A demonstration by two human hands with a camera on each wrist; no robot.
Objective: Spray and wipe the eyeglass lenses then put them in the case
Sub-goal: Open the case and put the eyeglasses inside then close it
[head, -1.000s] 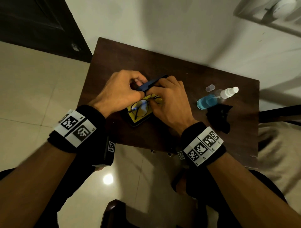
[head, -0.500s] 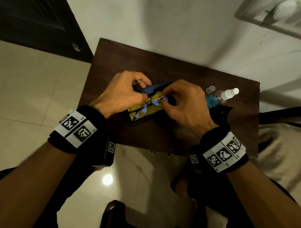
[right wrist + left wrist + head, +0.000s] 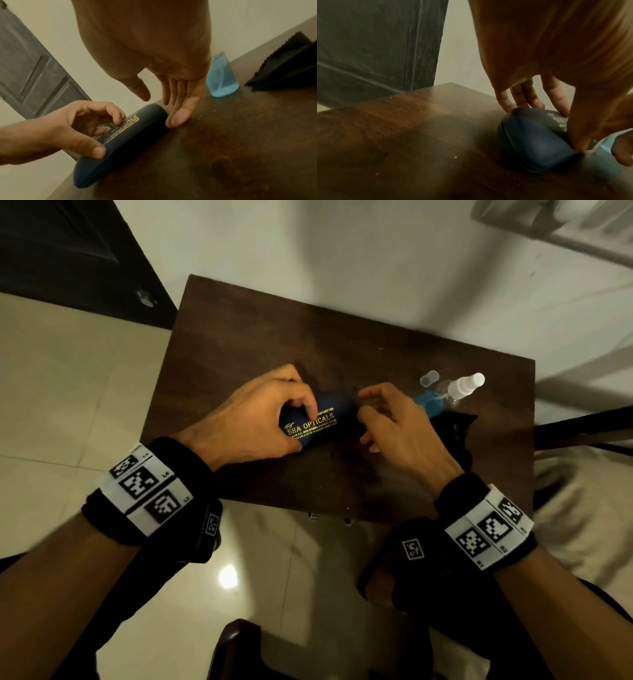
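Toward the left of the desk (image 3: pixel 239 337), the left hand (image 3: pixel 253 416) grips the closed case (image 3: pixel 317 424): thumb curled against its near long edge, fingertips (image 3: pixel 522 100) bent onto its far edge and lid. The case, dark blue with gold lettering, lies flat near the desk's centre, slanted, its right end pointing toward the far right corner. The eyeglasses are not visible; presumably they lie inside. At that right end the right hand (image 3: pixel 394 422) has its fingers (image 3: pixel 180 108) straight and held together, the little finger's tip touching the case end and the thumb apart, gripping nothing. Further right, near the far right corner, a spray bottle (image 3: pixel 445 393) of blue liquid lies on its side with its clear cap (image 3: pixel 429 378) beside it, and a black cloth (image 3: pixel 452 429) lies just nearer. The case appears a rigid, light, smooth shell; it is best held across its long edges, mid-length, with the lid pressed down until it latches.
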